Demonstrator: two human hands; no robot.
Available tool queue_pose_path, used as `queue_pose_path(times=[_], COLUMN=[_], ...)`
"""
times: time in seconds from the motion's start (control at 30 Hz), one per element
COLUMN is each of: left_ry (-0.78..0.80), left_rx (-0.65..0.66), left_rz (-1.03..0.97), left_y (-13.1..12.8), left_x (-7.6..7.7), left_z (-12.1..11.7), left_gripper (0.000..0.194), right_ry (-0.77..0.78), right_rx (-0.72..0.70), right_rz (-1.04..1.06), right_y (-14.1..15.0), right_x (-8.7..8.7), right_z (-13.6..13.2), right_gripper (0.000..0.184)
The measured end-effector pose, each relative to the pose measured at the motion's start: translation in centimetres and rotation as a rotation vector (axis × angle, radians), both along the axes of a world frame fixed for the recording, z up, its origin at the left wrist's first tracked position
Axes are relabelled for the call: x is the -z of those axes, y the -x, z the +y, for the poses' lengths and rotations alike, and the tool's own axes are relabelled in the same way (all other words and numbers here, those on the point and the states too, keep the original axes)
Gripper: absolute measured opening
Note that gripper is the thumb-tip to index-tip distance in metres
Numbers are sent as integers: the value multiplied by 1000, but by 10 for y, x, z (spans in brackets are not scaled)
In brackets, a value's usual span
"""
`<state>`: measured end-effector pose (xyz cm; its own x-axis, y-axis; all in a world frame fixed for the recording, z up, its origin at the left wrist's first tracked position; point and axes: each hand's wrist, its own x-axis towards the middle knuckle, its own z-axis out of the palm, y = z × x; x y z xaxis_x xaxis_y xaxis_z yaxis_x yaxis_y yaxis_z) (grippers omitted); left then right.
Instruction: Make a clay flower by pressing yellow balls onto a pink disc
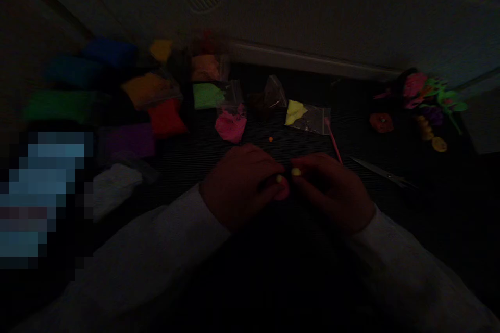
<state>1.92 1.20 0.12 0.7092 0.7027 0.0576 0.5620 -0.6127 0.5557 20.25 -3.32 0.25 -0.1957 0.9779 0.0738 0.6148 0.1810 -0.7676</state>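
From the head camera, in very dim light: a dark bench (351,114) with both hands at work near its middle. Held in the left hand (242,187), between curled fingers and thumb: a pink piece (282,191), with a small yellow bit (279,178) at its upper edge; too dark to tell whether joined to it. Pinched narrowly in the right hand (336,187), between thumb and fingertips: a yellow ball (296,172), just beside the pink piece but apart from it.

On the bench just beyond the left hand: a small orange ball (271,139). Farther back, left to right: a light green bag (208,95), a pink bag (230,127), a dark brown bag (262,104) and a yellow bag (296,113), with a pink stick (333,140) at its right end. Right of the stick: scissors (388,176), points toward the left. Beyond them: a reddish piece (382,122) near coloured shapes (416,86). Off left: a red bag (167,118), a purple bag (132,139) and a white bag (117,187).
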Motion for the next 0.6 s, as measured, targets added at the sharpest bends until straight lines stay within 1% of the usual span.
queue_pose_path(times=[0.07,0.17,0.27,0.6], left_ry=[-4,1,9,-9], left_rx=[-3,16,27,-5], left_rz=[-11,-16,-5,-18], left_y=[0,1,1,1], left_x=[1,0,0,-1], left_z=[1,1,1,1], left_gripper=[24,20,18,21], right_ry=[-12,-43,-63,-87], right_rx=[0,-12,-26,-58], right_rz=[-14,-33,-49,-65], right_y=[1,1,1,0], right_x=[0,0,0,0], right_z=[0,0,1,0], right_gripper=[26,20,20,22])
